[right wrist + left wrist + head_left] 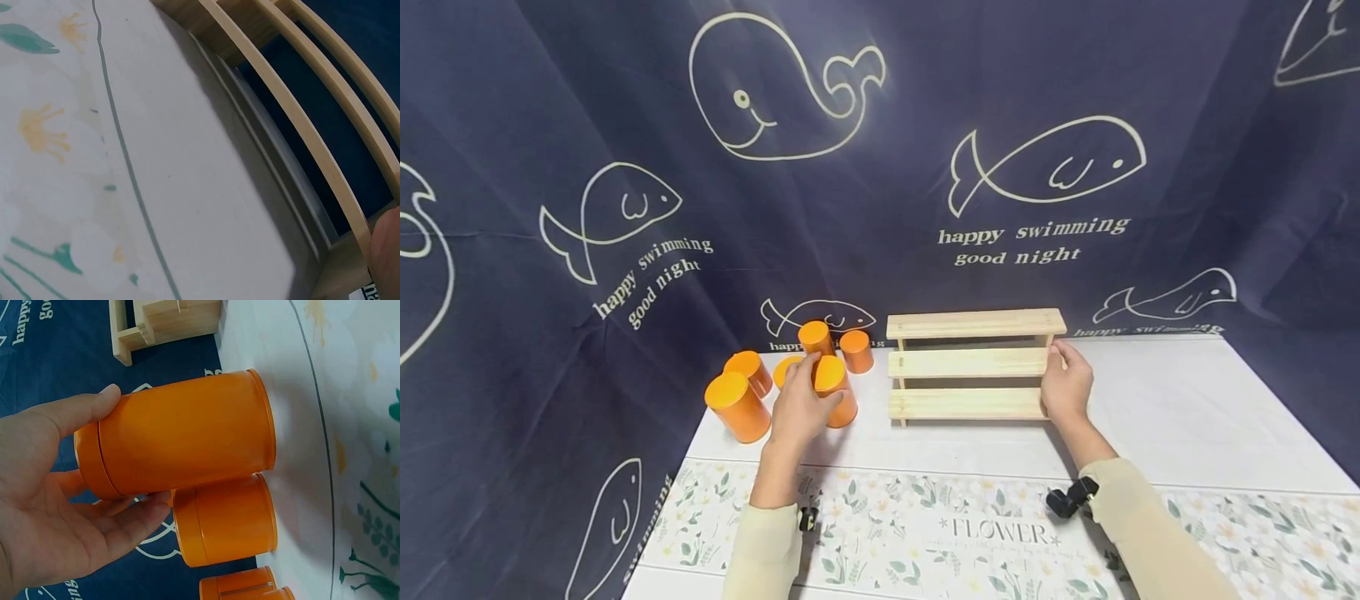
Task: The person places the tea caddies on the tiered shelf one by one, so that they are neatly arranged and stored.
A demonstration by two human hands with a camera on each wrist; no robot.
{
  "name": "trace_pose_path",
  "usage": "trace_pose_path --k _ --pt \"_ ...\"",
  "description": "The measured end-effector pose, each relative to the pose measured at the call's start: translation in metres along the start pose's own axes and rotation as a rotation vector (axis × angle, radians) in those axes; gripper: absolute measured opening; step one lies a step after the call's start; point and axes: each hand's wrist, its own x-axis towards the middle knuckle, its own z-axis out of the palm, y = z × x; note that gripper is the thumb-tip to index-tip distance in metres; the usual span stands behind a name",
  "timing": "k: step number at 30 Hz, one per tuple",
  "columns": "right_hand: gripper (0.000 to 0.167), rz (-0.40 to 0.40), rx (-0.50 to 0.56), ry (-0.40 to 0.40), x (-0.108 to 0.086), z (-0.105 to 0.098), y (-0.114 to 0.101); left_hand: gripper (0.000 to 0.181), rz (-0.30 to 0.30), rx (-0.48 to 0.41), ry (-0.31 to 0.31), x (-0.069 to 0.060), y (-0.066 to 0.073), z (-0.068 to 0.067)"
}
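In the head view my left hand [800, 410] is at a tall orange canister [842, 408] standing on the table. The left wrist view shows the thumb of my left hand [56, 487] on one side of that canister [187, 434] near its lid, with the fingers curled at the other side. A shorter orange canister [228, 519] stands beside it. My right hand [1067, 385] grips the right end of a three-tier wooden rack [970, 363]. Only a bit of the right hand [385, 253] shows at the edge of the right wrist view, against the rack [300, 119].
Several more orange canisters, among them a tall one [742, 412] and a small one [857, 353], stand left of the rack. A dark blue curtain [865, 225] hangs behind the table. A flowered strip [925, 533] crosses the white tabletop nearer me.
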Motion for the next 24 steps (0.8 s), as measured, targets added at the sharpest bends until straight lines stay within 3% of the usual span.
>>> trace_pose_path --k 15,24 --pt "0.04 0.0 0.014 0.032 -0.004 0.0 0.002 0.081 0.091 -0.133 0.043 -0.001 0.007 -0.005" --pt "0.039 -0.043 -0.001 0.022 -0.002 0.001 0.004 0.078 0.138 -0.239 0.114 -0.005 0.019 -0.012"
